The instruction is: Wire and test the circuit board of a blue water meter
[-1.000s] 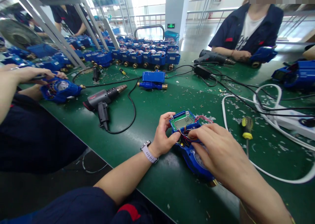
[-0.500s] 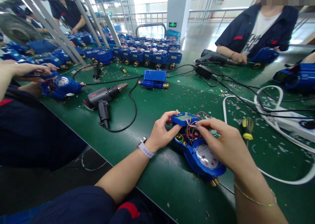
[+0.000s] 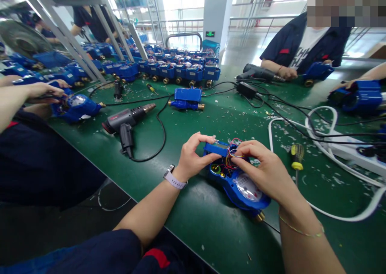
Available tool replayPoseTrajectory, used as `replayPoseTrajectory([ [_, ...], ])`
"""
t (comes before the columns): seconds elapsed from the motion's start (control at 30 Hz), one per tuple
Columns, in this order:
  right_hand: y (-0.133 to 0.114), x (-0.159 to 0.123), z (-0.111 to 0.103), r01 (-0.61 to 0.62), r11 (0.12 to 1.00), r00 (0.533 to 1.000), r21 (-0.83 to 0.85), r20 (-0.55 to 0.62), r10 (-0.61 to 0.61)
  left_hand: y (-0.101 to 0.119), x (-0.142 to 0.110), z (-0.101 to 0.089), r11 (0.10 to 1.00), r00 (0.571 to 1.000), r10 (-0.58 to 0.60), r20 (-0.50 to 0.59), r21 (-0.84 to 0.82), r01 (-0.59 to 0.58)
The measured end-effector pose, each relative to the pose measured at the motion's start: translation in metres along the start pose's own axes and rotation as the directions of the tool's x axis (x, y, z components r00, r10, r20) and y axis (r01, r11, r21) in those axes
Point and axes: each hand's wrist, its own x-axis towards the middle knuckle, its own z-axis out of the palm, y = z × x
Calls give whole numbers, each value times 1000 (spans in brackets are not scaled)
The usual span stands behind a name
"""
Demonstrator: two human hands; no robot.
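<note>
A blue water meter (image 3: pixel 247 187) with a round clear dial lies on the green bench in front of me. Its wiring compartment is open, with coloured wires (image 3: pixel 231 161) and a round green-ringed part showing. My left hand (image 3: pixel 196 155) grips the meter's blue display cover (image 3: pixel 216 149) between thumb and fingers and holds it tilted up at the compartment's far edge. Thumb and fingers of my right hand (image 3: pixel 259 161) pinch the wires beside the cover. The fingertips partly hide where the wires run.
On the bench (image 3: pixel 144 201) lie a heat gun (image 3: pixel 128 123), another blue meter (image 3: pixel 187 98), a yellow-black screwdriver (image 3: pixel 297 156), a white power strip (image 3: pixel 352 149) and black cables. Rows of meters (image 3: pixel 181 67) stand behind. Co-workers handle meters at left and right.
The display cover has tipped up, so its lit face shows less and its blue side more. My right hand has moved the wires lower, toward the compartment. The view has shifted slightly.
</note>
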Motion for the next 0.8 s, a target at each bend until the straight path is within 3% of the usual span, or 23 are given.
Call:
replayPoseTrajectory([
  [0.1,-1,-1,-1,-3,1000,1000,-14,-27,3,15,15,-4,997,998,6,63,73,-10],
  [0.17,-1,-2,-3,-50,998,998,-25,-46,49,28,29,-7,989,982,-73,173,140,49],
  [0.3,3,-3,-9,-143,990,990,-10,-21,142,52,63,-9,925,900,-198,388,377,41],
  [0.43,9,-2,-14,-170,984,985,-46,-12,169,60,85,-1,869,835,-274,477,495,2],
  [0.53,14,-1,-17,-189,981,982,-41,14,189,56,88,5,888,823,-298,484,458,52],
  [0.67,19,0,-19,-201,979,979,-37,38,202,42,75,3,938,829,-313,463,289,193],
  [0.8,21,-1,-20,-208,978,976,-34,59,210,23,52,0,986,824,-153,546,23,168],
])
